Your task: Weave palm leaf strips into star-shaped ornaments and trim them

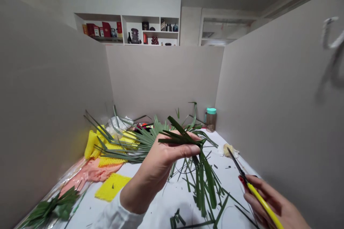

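Leaf-strip bundle (206, 170): one, green; raised over the middle of the surface (158, 200), ends hanging toward the near edge; strips overlapping, past counting.
Step in hand: judged as holding gathered strips ready for work with a tool.
Next move: likely calling for a firm pinch at the crossing and careful tip placement.
Left hand (172, 150): one; fingers clamped on the bundle at the crossing.
Right hand (271, 196): one; toward the near right corner, fingers closed round a yellow-handled tool (256, 195).
Tool: one; slim dark tip, apart from the bundle; exact type uncertain.
Fan palm leaf (149, 139): one; toward the far edge.
Teal-lidded bottle (211, 120): one; far right corner.
Flat yellow mesh square (114, 186): one; toward the left edge.
Dark-leaf cluster (63, 204): one; near left corner.
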Demonstrator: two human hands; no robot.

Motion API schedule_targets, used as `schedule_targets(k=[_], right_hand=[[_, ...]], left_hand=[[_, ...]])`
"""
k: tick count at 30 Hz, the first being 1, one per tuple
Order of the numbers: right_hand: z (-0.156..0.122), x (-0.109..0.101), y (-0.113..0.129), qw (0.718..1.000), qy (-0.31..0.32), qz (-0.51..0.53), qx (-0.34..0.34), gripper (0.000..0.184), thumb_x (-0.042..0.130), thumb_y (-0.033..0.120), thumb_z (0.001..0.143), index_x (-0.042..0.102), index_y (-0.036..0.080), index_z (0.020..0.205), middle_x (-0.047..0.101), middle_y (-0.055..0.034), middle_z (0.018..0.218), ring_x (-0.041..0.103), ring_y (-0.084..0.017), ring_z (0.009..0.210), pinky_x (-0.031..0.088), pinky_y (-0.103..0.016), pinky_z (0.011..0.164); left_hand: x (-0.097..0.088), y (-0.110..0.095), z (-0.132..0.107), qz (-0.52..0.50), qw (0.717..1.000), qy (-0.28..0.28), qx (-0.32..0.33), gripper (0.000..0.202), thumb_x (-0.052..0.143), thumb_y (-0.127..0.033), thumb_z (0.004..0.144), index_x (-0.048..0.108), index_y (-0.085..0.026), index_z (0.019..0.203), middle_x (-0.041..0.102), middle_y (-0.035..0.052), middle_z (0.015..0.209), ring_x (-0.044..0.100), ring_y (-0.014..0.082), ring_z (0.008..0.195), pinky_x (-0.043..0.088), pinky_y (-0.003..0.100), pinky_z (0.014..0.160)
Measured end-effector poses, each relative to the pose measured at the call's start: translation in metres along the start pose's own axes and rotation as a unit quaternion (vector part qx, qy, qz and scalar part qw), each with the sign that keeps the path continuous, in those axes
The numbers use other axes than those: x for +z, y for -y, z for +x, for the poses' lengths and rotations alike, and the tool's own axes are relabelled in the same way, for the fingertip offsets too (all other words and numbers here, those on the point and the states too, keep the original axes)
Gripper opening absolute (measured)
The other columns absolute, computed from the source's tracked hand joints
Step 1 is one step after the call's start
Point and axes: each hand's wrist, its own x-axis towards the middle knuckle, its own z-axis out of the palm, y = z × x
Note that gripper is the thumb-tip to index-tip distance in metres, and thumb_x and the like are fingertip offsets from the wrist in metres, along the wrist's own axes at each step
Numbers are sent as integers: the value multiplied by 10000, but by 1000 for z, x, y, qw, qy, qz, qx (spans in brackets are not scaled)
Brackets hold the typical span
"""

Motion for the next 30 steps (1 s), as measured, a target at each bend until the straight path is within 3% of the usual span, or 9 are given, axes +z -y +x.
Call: schedule_targets(k=[2, 5, 12, 18, 22, 26, 30], right_hand=[[-4, 7, 12, 999, 9, 45, 22, 485, 863, 502, 681, 717, 250, 1069, 752, -46, 882, 713, -178, 626, 565, -186, 523], [-9, 17, 30, 997, 19, 75, -3, 472, 883, 502, 661, 712, 271, 1035, 715, -18, 830, 632, -129, 559, 521, -164, 485], [-20, 35, 66, 996, 28, 87, -22, 498, 901, 493, 653, 712, 264, 1052, 669, -13, 821, 525, -83, 540, 456, -145, 477], [-23, 41, 67, 992, 68, -43, -101, 508, 790, 563, 749, 667, 252, 1131, 661, -51, 894, 661, -195, 793, 567, -221, 666], [-24, 32, 65, 969, 104, -157, -159, 479, 765, 510, 783, 635, 280, 1182, 692, -82, 1074, 694, -271, 1008, 595, -285, 823], [-26, 32, 69, 949, 118, -209, -203, 412, 734, 493, 819, 643, 315, 1179, 705, -58, 1131, 708, -260, 975, 603, -293, 833], [-32, 47, 75, 966, 109, -141, -189, 301, 743, 506, 819, 693, 306, 1038, 700, -22, 873, 681, -176, 716, 583, -198, 641]], left_hand=[[-3, -4, -1, 14, 1000, 14, -15, 110, 834, -166, 667, 802, -216, 760, 704, -21, 747, 582, 110, 750, 415, 242, 733], [-9, -9, -6, 29, 997, 38, -53, 111, 828, -176, 657, 796, -202, 760, 670, -21, 718, 558, 107, 701, 406, 242, 680], [-22, -10, -22, 61, 987, 70, -130, 172, 837, -226, 641, 800, -175, 802, 652, 9, 727, 541, 127, 682, 394, 259, 639], [-27, -7, -35, 66, 986, 74, -134, 169, 773, -275, 753, 796, -179, 890, 627, 16, 784, 520, 133, 731, 403, 252, 672], [-32, -4, -40, 73, 982, 81, -152, 137, 758, -292, 795, 796, -174, 852, 630, 17, 776, 522, 130, 731, 405, 246, 682], [-31, 0, -41, 83, 981, 73, -161, 111, 752, -267, 796, 793, -173, 837, 641, 13, 785, 530, 127, 739, 412, 237, 681], [-28, 6, -40, 97, 981, 46, -159, 103, 796, -272, 756, 787, -181, 802, 632, -9, 730, 529, 115, 691, 420, 224, 640]])
